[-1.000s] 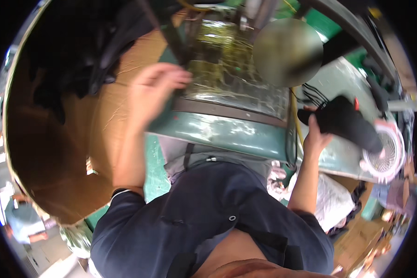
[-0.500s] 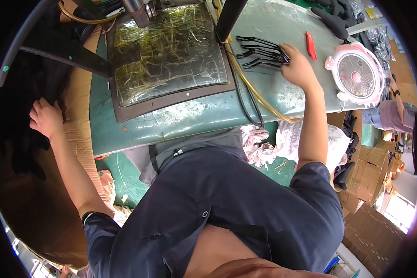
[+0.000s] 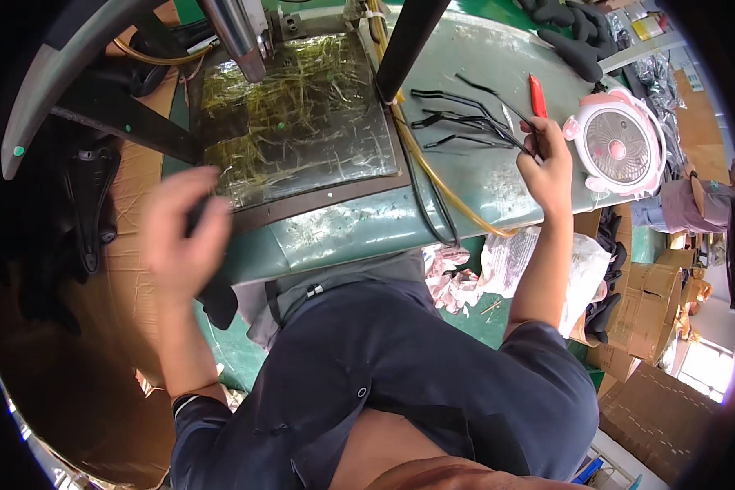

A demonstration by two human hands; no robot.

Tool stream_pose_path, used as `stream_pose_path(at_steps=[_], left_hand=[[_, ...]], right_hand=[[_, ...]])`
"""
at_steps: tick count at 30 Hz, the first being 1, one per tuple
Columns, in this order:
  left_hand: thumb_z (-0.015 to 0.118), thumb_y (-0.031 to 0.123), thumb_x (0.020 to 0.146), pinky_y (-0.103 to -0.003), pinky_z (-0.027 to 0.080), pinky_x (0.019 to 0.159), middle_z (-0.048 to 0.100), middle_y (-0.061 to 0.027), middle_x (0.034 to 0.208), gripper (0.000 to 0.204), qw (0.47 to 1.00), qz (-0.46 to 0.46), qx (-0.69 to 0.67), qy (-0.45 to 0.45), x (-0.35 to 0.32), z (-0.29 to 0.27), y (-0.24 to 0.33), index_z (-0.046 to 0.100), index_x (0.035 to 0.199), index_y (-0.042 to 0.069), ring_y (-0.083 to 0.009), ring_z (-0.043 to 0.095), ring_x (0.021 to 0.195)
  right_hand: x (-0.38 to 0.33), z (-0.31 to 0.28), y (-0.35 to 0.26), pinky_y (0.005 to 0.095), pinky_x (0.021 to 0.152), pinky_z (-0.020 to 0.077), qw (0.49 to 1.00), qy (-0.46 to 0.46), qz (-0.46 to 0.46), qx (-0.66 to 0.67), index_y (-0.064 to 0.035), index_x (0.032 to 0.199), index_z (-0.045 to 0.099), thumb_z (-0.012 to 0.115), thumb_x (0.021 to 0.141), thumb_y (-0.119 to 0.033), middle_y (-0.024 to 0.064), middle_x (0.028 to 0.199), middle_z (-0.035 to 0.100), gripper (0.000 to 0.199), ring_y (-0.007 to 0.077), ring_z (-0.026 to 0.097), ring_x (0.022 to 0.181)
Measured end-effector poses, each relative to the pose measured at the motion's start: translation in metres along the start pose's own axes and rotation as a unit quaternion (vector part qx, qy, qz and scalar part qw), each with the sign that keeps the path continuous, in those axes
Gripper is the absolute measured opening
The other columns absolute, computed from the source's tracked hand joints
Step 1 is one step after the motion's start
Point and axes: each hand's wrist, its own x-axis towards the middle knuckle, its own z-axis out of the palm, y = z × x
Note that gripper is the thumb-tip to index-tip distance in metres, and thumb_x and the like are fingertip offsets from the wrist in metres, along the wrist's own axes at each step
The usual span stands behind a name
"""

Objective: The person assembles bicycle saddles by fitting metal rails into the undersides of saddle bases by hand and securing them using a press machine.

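Note:
My left hand [image 3: 180, 233], blurred by motion, is closed around a black bicycle saddle [image 3: 219, 304] over the table's left front edge. The hand hides much of the saddle; a dark tapered end shows below it. On the right, my right hand [image 3: 550, 167] pinches one end of a bent black metal rod [image 3: 490, 91], raised at a slant. Several more bent black rods [image 3: 453, 119] lie on the green table just left of that hand. A red-handled tool [image 3: 537, 95] lies beyond its fingers.
A press with a metal ram [image 3: 241, 41] stands over a tape-covered pad [image 3: 302, 122]. A yellow hose [image 3: 441, 175] crosses the table [image 3: 343, 220]. To the right stands a pink and white fan [image 3: 616, 147]. A cardboard box [image 3: 135, 269] at left holds black saddles [image 3: 90, 208]. Another person [image 3: 694, 204] is far right.
My left hand has come out of the box, moving right toward the table with a saddle. My right hand has shifted slightly right and nearer, lifting one rod off the others.

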Motion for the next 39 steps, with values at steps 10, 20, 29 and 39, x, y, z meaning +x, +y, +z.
stream_pose_path(at_steps=[10, 20, 29, 39], left_hand=[[0.083, 0.038, 0.089, -0.045, 0.053, 0.103, 0.068, -0.0108, 0.127, 0.058, 0.977, 0.036, 0.111, -0.176, -0.024, 0.027, -0.003, 0.067, 0.134, 0.005, -0.0329, 0.066, 0.118], [0.095, 0.034, 0.079, -0.044, 0.056, 0.091, 0.071, -0.0108, 0.109, 0.044, 0.995, -0.051, 0.051, -0.071, -0.056, 0.020, -0.022, 0.075, 0.108, 0.008, -0.0352, 0.069, 0.106], [0.087, 0.023, 0.095, -0.036, 0.056, 0.096, 0.075, -0.0141, 0.120, 0.041, 0.970, -0.207, -0.090, 0.085, -0.070, 0.067, -0.040, 0.073, 0.126, 0.001, -0.0287, 0.073, 0.109], [0.047, 0.018, 0.120, -0.021, 0.048, 0.088, 0.074, -0.0049, 0.123, 0.031, 0.942, -0.272, -0.139, 0.140, -0.082, 0.094, -0.040, 0.068, 0.132, -0.002, -0.0058, 0.059, 0.094]], right_hand=[[-0.047, 0.052, 0.001, 0.0229, 0.089, 0.0490, 0.993, -0.053, -0.004, 0.110, 0.0002, 0.152, 0.061, 0.069, 0.087, 0.017, -0.0010, 0.108, 0.060, 0.068, 0.0086, 0.057, 0.095], [-0.049, 0.109, -0.088, 0.0227, 0.071, 0.0383, 0.967, -0.169, -0.056, 0.185, 0.0050, 0.150, 0.061, 0.082, 0.079, 0.005, -0.0037, 0.090, 0.051, 0.075, 0.0083, 0.043, 0.075], [-0.057, 0.161, -0.132, 0.0341, 0.058, 0.0484, 0.930, -0.225, -0.289, 0.019, -0.0093, 0.132, 0.078, 0.101, 0.066, -0.031, 0.0033, 0.078, 0.052, 0.073, 0.0195, 0.054, 0.063], [-0.059, 0.184, -0.131, 0.0337, 0.058, 0.0495, 0.915, -0.187, -0.358, -0.021, -0.0099, 0.132, 0.079, 0.102, 0.062, -0.029, 0.0035, 0.079, 0.050, 0.076, 0.0187, 0.055, 0.064]])
